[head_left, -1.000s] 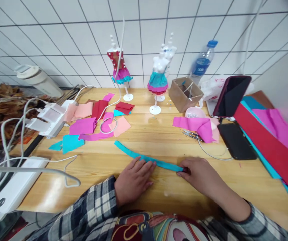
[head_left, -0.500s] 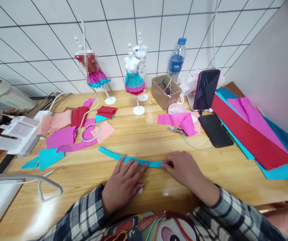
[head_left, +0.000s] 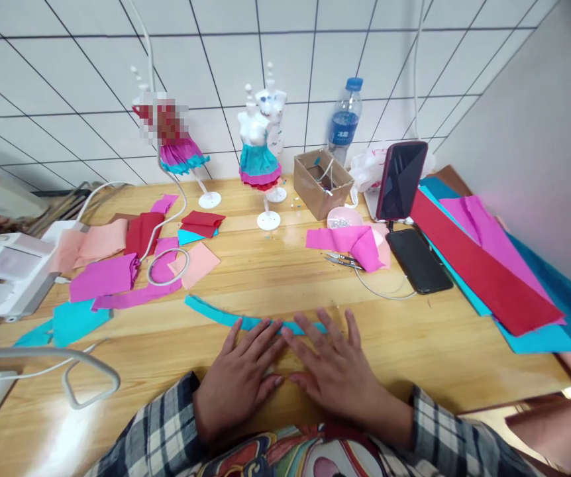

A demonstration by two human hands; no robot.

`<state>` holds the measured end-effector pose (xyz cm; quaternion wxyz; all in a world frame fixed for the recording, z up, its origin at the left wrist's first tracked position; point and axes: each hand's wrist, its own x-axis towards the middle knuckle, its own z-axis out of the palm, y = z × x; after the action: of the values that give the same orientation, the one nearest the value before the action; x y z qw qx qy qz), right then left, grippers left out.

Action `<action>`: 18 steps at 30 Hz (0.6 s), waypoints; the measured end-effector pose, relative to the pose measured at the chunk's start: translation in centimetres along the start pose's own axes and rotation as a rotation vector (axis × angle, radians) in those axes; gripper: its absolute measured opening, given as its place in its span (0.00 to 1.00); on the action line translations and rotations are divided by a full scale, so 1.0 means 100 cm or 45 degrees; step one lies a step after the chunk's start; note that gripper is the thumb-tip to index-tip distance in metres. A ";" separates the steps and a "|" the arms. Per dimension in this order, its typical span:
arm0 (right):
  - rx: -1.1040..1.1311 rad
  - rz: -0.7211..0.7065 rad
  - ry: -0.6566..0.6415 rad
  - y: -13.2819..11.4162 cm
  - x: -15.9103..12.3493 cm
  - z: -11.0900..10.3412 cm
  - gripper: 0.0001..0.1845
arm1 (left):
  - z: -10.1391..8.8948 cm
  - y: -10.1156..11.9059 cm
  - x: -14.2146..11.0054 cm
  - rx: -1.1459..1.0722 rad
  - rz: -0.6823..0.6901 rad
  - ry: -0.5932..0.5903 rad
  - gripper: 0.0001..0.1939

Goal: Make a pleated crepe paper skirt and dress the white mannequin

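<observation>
A narrow turquoise strip (head_left: 210,311), looking like crepe paper, lies slightly curved on the wooden table (head_left: 246,265). My left hand (head_left: 240,377) rests flat across its middle, fingers stretched out and apart. Close beside it, my right hand (head_left: 332,364) lies with spread fingers over the strip's right part. The fingers of both hands hide stretches of the strip; its left end shows in full. Beyond it, a small white dress form (head_left: 253,126) wears a turquoise, magenta and red ruffled skirt (head_left: 260,165).
Left are coloured crepe pieces (head_left: 104,277), a cable (head_left: 87,358) and a white machine (head_left: 12,265). Thread snips (head_left: 344,260), a bead dish (head_left: 345,217), a cardboard box (head_left: 322,185), a bottle (head_left: 344,122) and two phones (head_left: 419,258) stand or lie right. Long sheets (head_left: 484,265) cover the right side.
My right hand has opened from a pinch at the strip's right end and now lies flat on it, nearer my left hand. My left hand stays on the strip. The view has shifted slightly.
</observation>
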<state>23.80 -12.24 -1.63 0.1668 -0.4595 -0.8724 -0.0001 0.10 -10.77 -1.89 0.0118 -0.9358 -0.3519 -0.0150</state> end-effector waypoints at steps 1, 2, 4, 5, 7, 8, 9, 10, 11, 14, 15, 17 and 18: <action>-0.029 -0.019 -0.048 -0.005 -0.004 0.004 0.30 | 0.001 0.000 0.000 -0.001 0.003 0.003 0.31; -0.057 -0.010 -0.095 -0.008 -0.007 0.007 0.31 | 0.001 0.000 0.000 -0.003 0.003 0.008 0.32; -0.107 0.057 -0.171 -0.009 -0.010 0.011 0.32 | 0.001 0.000 0.001 -0.005 -0.003 0.017 0.33; -0.126 0.087 -0.186 -0.008 -0.012 0.011 0.32 | 0.001 0.000 0.002 -0.006 -0.005 0.023 0.33; -0.156 0.134 -0.185 -0.003 -0.016 0.010 0.31 | 0.000 0.001 0.003 -0.008 -0.007 0.037 0.32; -0.168 0.155 -0.180 -0.001 -0.018 0.009 0.30 | 0.000 0.001 0.004 -0.009 -0.008 0.044 0.32; -0.176 0.177 -0.177 0.002 -0.021 0.007 0.30 | 0.000 0.001 0.004 -0.011 -0.008 0.050 0.32; -0.180 0.199 -0.176 0.004 -0.023 0.005 0.29 | 0.000 0.001 0.004 -0.013 -0.007 0.055 0.31; -0.179 0.227 -0.177 0.007 -0.025 0.002 0.28 | 0.000 0.000 0.005 -0.015 -0.006 0.056 0.31; -0.160 0.338 -0.187 0.018 -0.027 -0.007 0.24 | 0.000 0.000 0.005 -0.019 0.001 0.051 0.32; -0.150 0.376 -0.181 0.022 -0.027 -0.010 0.23 | 0.000 0.000 0.005 -0.018 0.001 0.048 0.32; -0.131 0.441 -0.161 0.029 -0.025 -0.016 0.22 | 0.000 0.000 0.005 -0.018 -0.004 0.038 0.32; -0.120 0.464 -0.151 0.031 -0.023 -0.019 0.21 | 0.000 0.000 0.004 -0.018 -0.008 0.036 0.32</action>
<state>28.11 -12.59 -0.96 0.0906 -0.6162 -0.7822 0.0165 0.44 -10.49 -1.91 0.0099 -0.9345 -0.3546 -0.0307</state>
